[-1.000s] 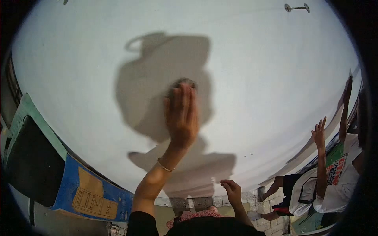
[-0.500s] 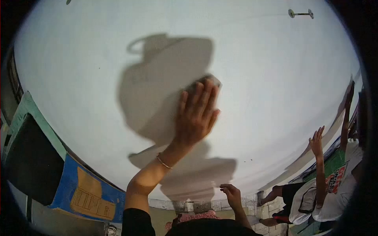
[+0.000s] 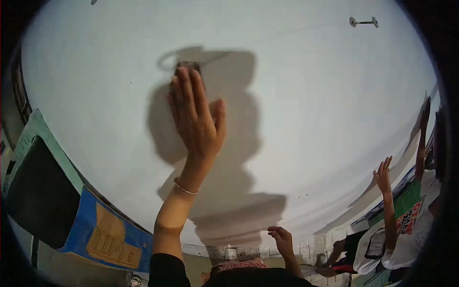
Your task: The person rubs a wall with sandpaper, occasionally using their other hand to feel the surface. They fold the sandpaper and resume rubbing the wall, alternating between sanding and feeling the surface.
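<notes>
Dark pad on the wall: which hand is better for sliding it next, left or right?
Probably the left hand: it lies flat over the dark pad, with its fingers on it against the white wall. The right hand is down low, away from the pad, fingers curled.

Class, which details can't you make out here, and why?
Head view:
- Dark pad: mostly hidden under the left hand.
- Right hand: too small to tell whether it holds anything.
- Blue cardboard: its print too small to read.
- Dark object: cut off by the top edge.
</notes>
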Demonstrator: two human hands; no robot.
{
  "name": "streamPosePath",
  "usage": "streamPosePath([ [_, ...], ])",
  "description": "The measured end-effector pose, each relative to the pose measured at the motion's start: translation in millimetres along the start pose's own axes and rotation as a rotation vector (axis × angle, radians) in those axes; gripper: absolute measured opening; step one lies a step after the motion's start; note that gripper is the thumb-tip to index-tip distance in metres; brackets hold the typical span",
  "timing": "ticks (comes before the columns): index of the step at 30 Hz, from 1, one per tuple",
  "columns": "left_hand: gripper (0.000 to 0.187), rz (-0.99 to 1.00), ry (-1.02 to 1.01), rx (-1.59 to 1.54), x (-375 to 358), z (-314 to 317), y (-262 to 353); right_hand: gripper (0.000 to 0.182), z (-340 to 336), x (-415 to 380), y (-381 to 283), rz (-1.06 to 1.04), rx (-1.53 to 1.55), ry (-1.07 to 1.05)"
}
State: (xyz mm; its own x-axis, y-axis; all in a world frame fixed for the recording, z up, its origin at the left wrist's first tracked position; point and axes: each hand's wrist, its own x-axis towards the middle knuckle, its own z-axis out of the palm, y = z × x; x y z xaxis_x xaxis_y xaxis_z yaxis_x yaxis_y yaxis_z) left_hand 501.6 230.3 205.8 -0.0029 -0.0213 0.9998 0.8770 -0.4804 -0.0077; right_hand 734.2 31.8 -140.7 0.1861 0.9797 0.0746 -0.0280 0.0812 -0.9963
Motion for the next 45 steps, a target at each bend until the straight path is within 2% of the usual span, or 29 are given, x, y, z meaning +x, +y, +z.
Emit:
streamPosePath([
  [1, 0.064, 0.003, -0.001, 0.000, -4, -2, 1, 0.020, 2, -2, 2, 0.020, -0.013, -0.005],
  [3, 0.064, 0.097, -0.130, -0.027, -24, -2, 14, 0.020, 7, -5, 10, 0.039, -0.020, -0.013],
  [6, 0.065, 0.364, -0.348, -0.037, -62, -2, 39, 0.021, 10, -7, 16, 0.031, 0.004, -0.039],
  [8, 0.066, 0.314, -0.289, -0.026, -60, -4, 13, 0.021, 23, -6, 12, 0.061, -0.069, -0.048],
  [9, 0.066, 0.270, -0.233, -0.016, -51, -9, -2, 0.021, 27, -6, 14, 0.002, -0.021, -0.066],
  [12, 0.066, 0.090, 0.015, 0.053, -16, -23, -58, 0.022, 37, -6, 27, 0.017, -0.040, -0.048],
  [14, 0.067, 0.012, 0.067, 0.042, -13, -28, -70, 0.022, 51, -7, 28, 0.054, -0.060, -0.045],
  [16, 0.068, 0.043, -0.010, 0.021, -32, -27, -55, 0.023, 60, -7, 35, 0.095, -0.083, -0.048],
  [17, 0.068, 0.094, -0.128, -0.030, -50, -28, -43, 0.023, 64, -5, 43, 0.086, -0.087, -0.075],
  [18, 0.069, 0.148, -0.248, -0.083, -68, -28, -30, 0.024, 67, -6, 46, 0.076, -0.087, -0.101],
  [20, 0.070, 0.328, -0.339, -0.113, -89, -27, -15, 0.024, 71, -6, 40, 0.102, -0.099, -0.115],
  [21, 0.070, 0.358, -0.314, -0.053, -88, -24, -20, 0.024, 73, -4, 37, 0.119, -0.111, -0.125],
  [23, 0.068, 0.262, -0.212, -0.048, -70, -21, -37, 0.024, 65, -2, 35, 0.103, -0.080, -0.126],
  [24, 0.067, 0.145, -0.184, -0.031, -55, -26, -48, 0.024, 62, -3, 39, 0.093, -0.049, -0.129],
  [27, 0.068, -0.034, 0.030, 0.068, -28, -36, -89, 0.024, 55, -6, 50, 0.100, -0.033, -0.106],
  [30, 0.068, 0.011, -0.066, 0.044, -51, -31, -61, 0.025, 49, -14, 62, 0.156, -0.032, -0.085],
  [33, 0.066, 0.249, -0.301, -0.094, -98, -31, -13, 0.024, 48, -16, 65, 0.144, -0.028, -0.144],
  [36, 0.064, 0.154, -0.221, 0.003, -87, -32, -40, 0.025, 48, -14, 60, 0.184, -0.076, -0.133],
  [39, 0.063, -0.050, 0.011, 0.062, -58, -42, -85, 0.026, 43, -17, 57, 0.155, -0.047, -0.109],
  [42, 0.065, -0.103, 0.016, 0.050, -55, -40, -72, 0.027, 42, -21, 63, 0.171, -0.046, -0.103],
  [43, 0.065, -0.011, -0.006, 0.037, -67, -33, -60, 0.027, 43, -22, 68, 0.195, -0.081, -0.104],
  [45, 0.065, 0.123, -0.254, -0.052, -97, -34, -23, 0.027, 46, -22, 78, 0.174, -0.070, -0.133],
])
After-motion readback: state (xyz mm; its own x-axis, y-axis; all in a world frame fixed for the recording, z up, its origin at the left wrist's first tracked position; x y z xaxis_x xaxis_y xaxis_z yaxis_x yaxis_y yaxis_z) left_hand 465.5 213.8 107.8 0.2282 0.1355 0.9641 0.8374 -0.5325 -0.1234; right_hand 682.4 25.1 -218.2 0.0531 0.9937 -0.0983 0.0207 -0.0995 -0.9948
